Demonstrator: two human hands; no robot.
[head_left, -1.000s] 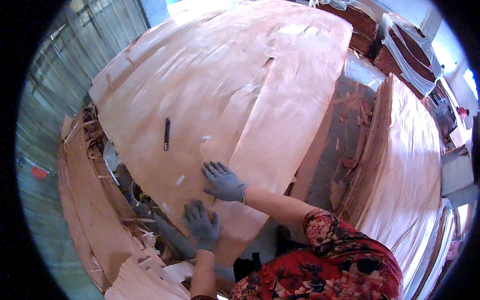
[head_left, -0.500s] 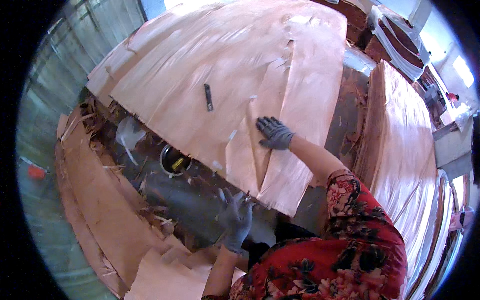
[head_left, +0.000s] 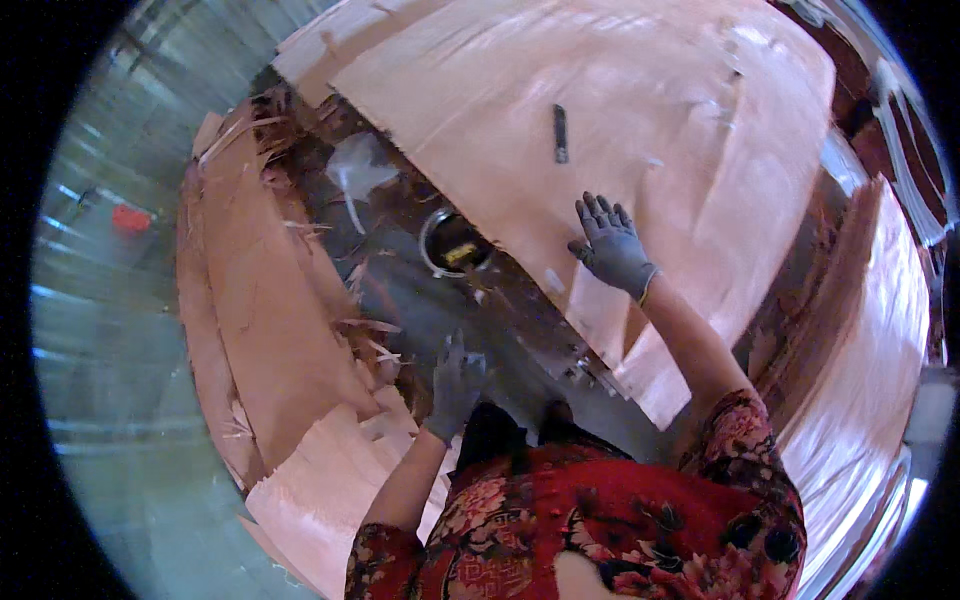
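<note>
A large, pale pinkish-brown wood veneer sheet (head_left: 480, 110) spreads in front of me. My right hand (head_left: 615, 250), in a grey glove, lies flat on it with the fingers spread. Just below that hand, a narrow veneer piece with a folded-looking edge (head_left: 600, 310) reaches toward the sheet's near corner. A slim dark bar-shaped tool (head_left: 560, 133) rests on the veneer beyond my right hand. My gloved left hand (head_left: 455, 390) hangs apart from the sheet, fingers stretched out and slightly blurred. A pale patch shows by its fingers; I cannot make out what it is.
A round, metal-rimmed container (head_left: 440, 262) with something yellow inside stands beside the sheet's left edge. Crumpled clear plastic (head_left: 362, 170) and wood scraps lie beyond it. Veneer stacks stand at left (head_left: 265, 300) and right (head_left: 870, 330). Small metal parts (head_left: 585, 368) sit near the front edge.
The view has swung left and down, so the sheet appears farther up and right. My left hand has moved away from the sheet's near edge. My right hand stays flat on the veneer.
</note>
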